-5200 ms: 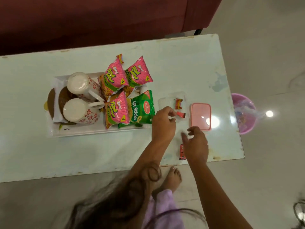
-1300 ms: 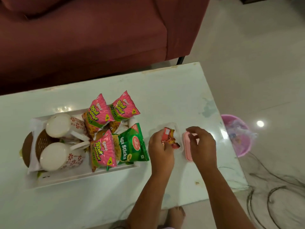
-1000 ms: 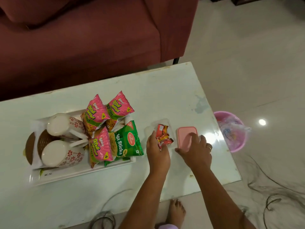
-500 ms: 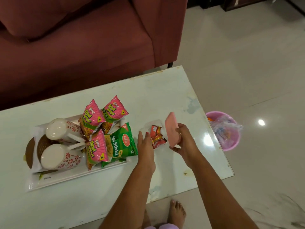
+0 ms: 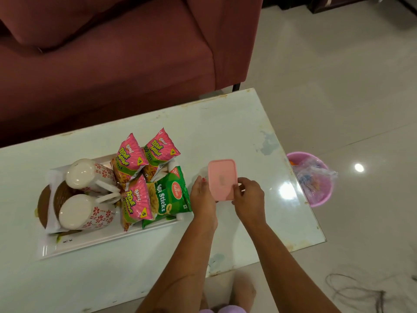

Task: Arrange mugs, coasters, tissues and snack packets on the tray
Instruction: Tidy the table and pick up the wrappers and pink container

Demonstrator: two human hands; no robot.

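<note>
A: Between the two hands, a pink lid (image 5: 222,179) is being held flat above the bench (image 5: 225,123). What is being done by each one?

B: The lid's near-left edge is being gripped by the left hand (image 5: 203,198), with the fingers curled along its side. Its near-right corner is being pinched by the right hand (image 5: 249,198), thumb on top. Whatever is lying under the lid is being hidden by it.

A: And what is being kept to the left of the left hand?

B: A white tray (image 5: 94,241) is being carried by the bench there, and it is being filled. Just beside the left hand, a green snack packet (image 5: 171,196) is being propped at the tray's near-right end. Beyond it, three pink snack packets (image 5: 133,203) are being stacked against one another, two at the far side and one nearer.

A: Further left again?

B: Two white mugs (image 5: 89,212) with a red flower print are being kept on their sides, handles turned toward the packets. White tissues (image 5: 53,220) and brown coasters (image 5: 42,206) are being pressed against the tray's left end behind them.

A: To the right of the right hand?

B: A pink bucket (image 5: 320,197) is being kept on the floor, just past the bench's edge. A maroon sofa (image 5: 112,53) is being seen beyond both hands.
</note>
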